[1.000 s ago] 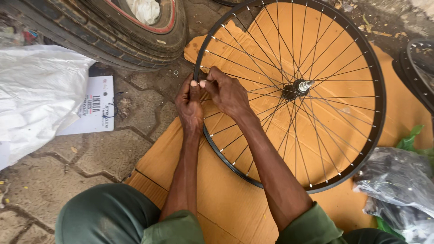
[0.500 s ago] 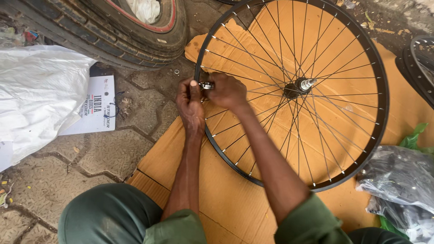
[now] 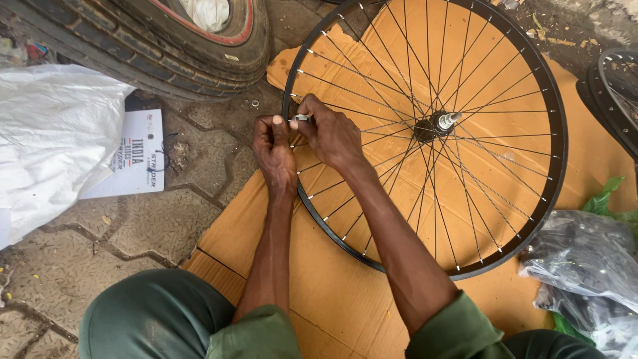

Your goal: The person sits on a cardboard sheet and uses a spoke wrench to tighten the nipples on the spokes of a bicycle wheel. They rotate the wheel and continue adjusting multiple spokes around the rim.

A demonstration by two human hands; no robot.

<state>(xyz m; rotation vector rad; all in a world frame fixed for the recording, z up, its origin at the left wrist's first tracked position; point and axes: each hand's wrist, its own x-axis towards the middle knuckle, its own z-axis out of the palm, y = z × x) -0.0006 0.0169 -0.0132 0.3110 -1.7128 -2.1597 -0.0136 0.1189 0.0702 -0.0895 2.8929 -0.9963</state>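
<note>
Overhead view of a spoked bicycle wheel (image 3: 495,219) lying flat on a sheet of brown cardboard (image 3: 319,279) spread over the paved ground. My left hand (image 3: 276,149) closes its grip on the black rim at the wheel's left edge, thumb raised beside the rim. My right hand (image 3: 329,133) reaches in from inside the rim, its fingers pinched shut on a small silvery tool (image 3: 301,118) held at the rim, touching my left thumb. The hub (image 3: 438,123) stands at the wheel's centre. A large tyre (image 3: 133,46) lies beyond the rim; a white sack (image 3: 53,146) and a printed card (image 3: 136,163) lie to the left, plastic bags (image 3: 588,266) to the right.
</note>
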